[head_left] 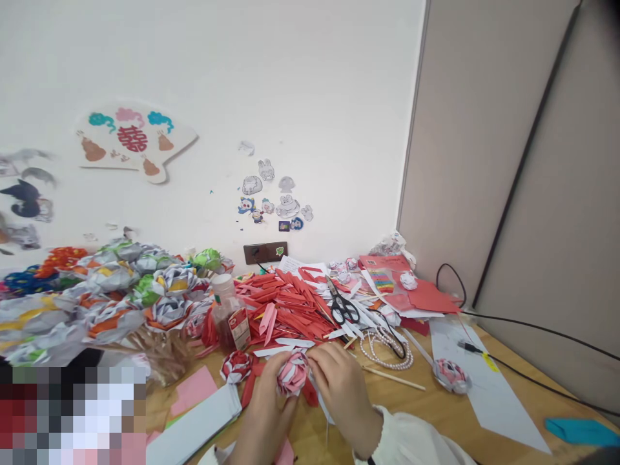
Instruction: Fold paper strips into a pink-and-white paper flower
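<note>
Between my hands, above the table's front, is a pink and white paper flower (293, 373). My left hand (268, 407) is closed around its left side, thumb and fingers on the petals. My right hand (341, 387) pinches at the flower's right edge, its fingertips pressed together. What exactly lies between those fingertips is hidden. A white strip shows below the right fingers. Just left of the held flower, a red and white paper flower (236, 367) lies on the table. Behind my hands spreads a heap of folded red paper pieces (290, 300).
Scissors (345, 309) lie on the heap's right side, near a pearl string (387, 349) and a wooden stick (394, 378). A jar (230, 316) stands left of the heap. Many paper flowers (116, 278) fill the left. Cables (527, 378) cross the right side.
</note>
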{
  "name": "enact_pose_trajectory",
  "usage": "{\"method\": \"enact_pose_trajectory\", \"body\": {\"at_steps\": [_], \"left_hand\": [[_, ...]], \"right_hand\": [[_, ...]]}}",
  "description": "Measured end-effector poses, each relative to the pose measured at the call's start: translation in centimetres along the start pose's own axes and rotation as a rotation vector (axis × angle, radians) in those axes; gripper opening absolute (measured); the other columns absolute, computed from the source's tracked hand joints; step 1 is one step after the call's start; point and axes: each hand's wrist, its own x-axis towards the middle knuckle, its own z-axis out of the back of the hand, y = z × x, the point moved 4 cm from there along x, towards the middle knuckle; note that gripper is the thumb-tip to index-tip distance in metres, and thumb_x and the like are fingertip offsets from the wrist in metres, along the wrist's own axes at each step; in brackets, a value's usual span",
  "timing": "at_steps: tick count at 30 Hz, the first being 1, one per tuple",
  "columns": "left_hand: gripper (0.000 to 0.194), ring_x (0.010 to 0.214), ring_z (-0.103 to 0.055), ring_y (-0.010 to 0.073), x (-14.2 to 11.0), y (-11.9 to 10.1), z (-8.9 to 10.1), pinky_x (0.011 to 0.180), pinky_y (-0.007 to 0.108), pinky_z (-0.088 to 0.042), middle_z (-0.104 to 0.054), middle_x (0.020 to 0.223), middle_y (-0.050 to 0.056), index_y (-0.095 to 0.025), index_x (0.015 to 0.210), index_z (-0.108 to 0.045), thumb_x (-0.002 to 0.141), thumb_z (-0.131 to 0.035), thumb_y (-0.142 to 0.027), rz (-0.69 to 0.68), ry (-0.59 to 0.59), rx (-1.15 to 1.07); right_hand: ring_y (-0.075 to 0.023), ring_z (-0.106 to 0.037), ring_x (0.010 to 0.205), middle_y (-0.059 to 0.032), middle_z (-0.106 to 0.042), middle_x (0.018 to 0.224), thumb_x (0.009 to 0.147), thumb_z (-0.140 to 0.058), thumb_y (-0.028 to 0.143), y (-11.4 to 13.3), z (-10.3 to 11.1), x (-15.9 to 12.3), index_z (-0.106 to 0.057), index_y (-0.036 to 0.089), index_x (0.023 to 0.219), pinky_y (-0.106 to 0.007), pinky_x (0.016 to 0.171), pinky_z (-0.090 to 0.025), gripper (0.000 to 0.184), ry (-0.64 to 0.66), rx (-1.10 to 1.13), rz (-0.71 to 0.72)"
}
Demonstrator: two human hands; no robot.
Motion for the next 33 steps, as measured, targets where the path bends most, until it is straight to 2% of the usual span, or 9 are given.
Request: {"method": "enact_pose_trajectory", "body": {"at_steps": [2, 5, 11, 21, 28, 33], "left_hand": [[0.047, 0.104, -0.060, 0.0259, 0.0, 0.1, -0.1, 0.093, 0.042, -0.047, -0.063, 0.110, 0.008, -0.020, 0.110, -0.054, 0.066, -0.048, -0.007, -0.026, 0.012, 0.020], [0.048, 0.104, -0.060, 0.0262, 0.0, 0.0, -0.2, 0.092, 0.043, -0.048, -0.063, 0.111, 0.009, -0.020, 0.111, -0.053, 0.066, -0.048, -0.006, -0.068, 0.029, 0.050], [0.046, 0.104, -0.060, 0.0246, 0.0, -0.3, 0.0, 0.091, 0.040, -0.048, -0.063, 0.111, 0.009, -0.020, 0.112, -0.052, 0.068, -0.046, -0.006, -0.093, 0.068, 0.078], [0.050, 0.110, -0.056, 0.0241, -0.1, -0.5, -0.1, 0.096, 0.040, -0.045, -0.060, 0.117, 0.010, -0.020, 0.116, -0.048, 0.070, -0.045, -0.003, -0.160, 0.146, 0.111], [0.051, 0.110, -0.057, 0.0256, 0.0, -0.4, -0.1, 0.094, 0.041, -0.047, -0.061, 0.116, 0.011, -0.019, 0.113, -0.051, 0.066, -0.046, -0.002, -0.120, 0.140, 0.104], [0.047, 0.108, -0.058, 0.0256, -0.1, -0.6, 0.0, 0.093, 0.041, -0.047, -0.062, 0.116, 0.011, -0.019, 0.114, -0.052, 0.070, -0.047, -0.006, -0.079, 0.144, 0.060]], "right_hand": [[-0.0193, -0.053, 0.074, -0.0032, -0.062, 0.082, 0.091, -0.042, 0.012, 0.1, 0.1, 0.0, -0.057, 0.021, 0.087, -0.030, 0.066, -0.040, 0.018, 0.016, -0.012, 0.019], [-0.0192, -0.054, 0.078, -0.0032, -0.062, 0.085, 0.090, -0.046, 0.014, -0.1, 0.3, 0.1, -0.058, 0.021, 0.089, -0.030, 0.069, -0.040, 0.014, -0.003, 0.045, -0.027], [-0.0165, -0.056, 0.077, -0.0013, -0.061, 0.078, 0.085, -0.055, 0.016, -0.6, 0.8, 0.7, -0.061, 0.021, 0.079, -0.026, 0.069, -0.041, 0.010, -0.001, 0.213, -0.082], [-0.0167, -0.053, 0.076, -0.0019, -0.060, 0.077, 0.087, -0.053, 0.018, -0.5, 1.1, 0.8, -0.061, 0.020, 0.077, -0.027, 0.068, -0.041, 0.013, 0.003, 0.211, -0.092], [-0.0159, -0.053, 0.074, -0.0018, -0.059, 0.076, 0.088, -0.050, 0.017, -0.7, 0.5, 0.7, -0.058, 0.019, 0.075, -0.027, 0.068, -0.041, 0.016, 0.044, 0.235, -0.092], [-0.0150, -0.055, 0.074, -0.0013, -0.058, 0.075, 0.088, -0.048, 0.017, -0.7, 0.7, 1.0, -0.057, 0.018, 0.072, -0.024, 0.067, -0.042, 0.018, 0.074, 0.349, -0.152]]}}
